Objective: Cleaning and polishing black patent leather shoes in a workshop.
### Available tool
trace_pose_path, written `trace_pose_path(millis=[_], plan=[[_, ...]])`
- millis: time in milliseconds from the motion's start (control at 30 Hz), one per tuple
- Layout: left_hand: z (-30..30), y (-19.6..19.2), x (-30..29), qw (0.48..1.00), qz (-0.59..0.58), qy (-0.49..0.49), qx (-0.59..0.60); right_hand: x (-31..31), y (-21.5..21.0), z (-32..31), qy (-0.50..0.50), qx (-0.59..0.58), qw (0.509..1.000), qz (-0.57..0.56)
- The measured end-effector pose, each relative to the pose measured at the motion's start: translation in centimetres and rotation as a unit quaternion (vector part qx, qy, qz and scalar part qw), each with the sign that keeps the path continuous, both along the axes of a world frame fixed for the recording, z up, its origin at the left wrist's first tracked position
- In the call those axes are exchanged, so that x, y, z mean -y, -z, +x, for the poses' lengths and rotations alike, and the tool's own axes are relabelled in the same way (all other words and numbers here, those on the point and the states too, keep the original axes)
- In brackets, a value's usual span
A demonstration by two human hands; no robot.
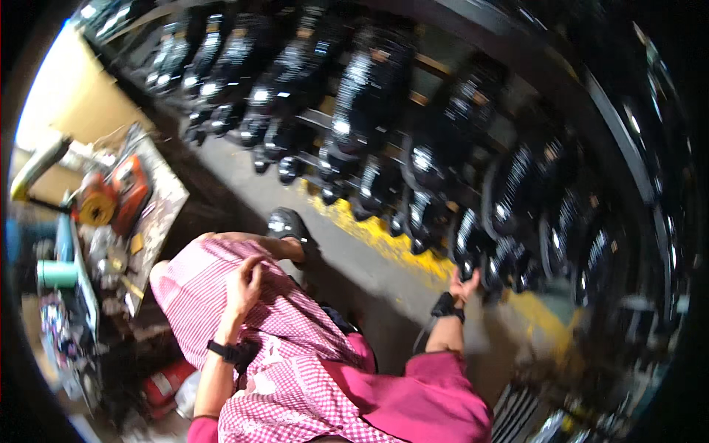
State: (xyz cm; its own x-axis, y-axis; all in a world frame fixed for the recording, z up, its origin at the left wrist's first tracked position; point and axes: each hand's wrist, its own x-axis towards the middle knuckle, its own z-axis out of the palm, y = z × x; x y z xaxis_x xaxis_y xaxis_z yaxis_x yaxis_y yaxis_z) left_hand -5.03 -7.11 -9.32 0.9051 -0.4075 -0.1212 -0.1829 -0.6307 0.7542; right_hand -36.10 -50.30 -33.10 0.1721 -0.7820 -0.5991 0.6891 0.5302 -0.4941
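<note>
Rows of glossy black shoes (pixel 358 96) hang or rest toe-down on a rack across the far side. My right hand (pixel 464 286) reaches out to the lower row, its thumb and fingers at either side of the toe of one black shoe (pixel 467 240). How firmly it grips is hard to make out. My left hand (pixel 244 284) lies over the pink checkered apron (pixel 295 384) on my lap, fingers loosely bent and apart, holding nothing. Both wrists wear black bands.
At left, a worn workbench (pixel 166 196) carries an orange-red tool (pixel 129 184) and clutter. A green cylinder (pixel 57 274) stands by it. A yellow stripe (pixel 354 225) marks the floor under the rack. A red object (pixel 168 380) sits low at left.
</note>
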Motion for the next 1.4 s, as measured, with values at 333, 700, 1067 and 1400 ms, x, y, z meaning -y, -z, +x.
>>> trace_pose_path(millis=[333, 700, 1067, 1400], plan=[[-0.2, -3.4, 0.1, 0.999, 0.036, 0.014, 0.001, 2.7, 3.5, -0.1, -0.408, -0.125, 0.903, -0.051], [-0.2, -3.9, 1.3, 0.998, 0.041, 0.046, 0.009, -1.1, 4.8, -10.1, -0.47, -0.18, 0.863, -0.042], [-0.3, -2.6, 1.0, 0.997, 0.035, 0.062, 0.035, -3.5, 2.1, -18.4, -0.501, -0.265, 0.822, -0.053], [-0.3, -2.3, 0.2, 0.997, 0.021, 0.053, 0.051, -2.7, 0.7, -16.8, -0.538, -0.332, 0.767, -0.108]])
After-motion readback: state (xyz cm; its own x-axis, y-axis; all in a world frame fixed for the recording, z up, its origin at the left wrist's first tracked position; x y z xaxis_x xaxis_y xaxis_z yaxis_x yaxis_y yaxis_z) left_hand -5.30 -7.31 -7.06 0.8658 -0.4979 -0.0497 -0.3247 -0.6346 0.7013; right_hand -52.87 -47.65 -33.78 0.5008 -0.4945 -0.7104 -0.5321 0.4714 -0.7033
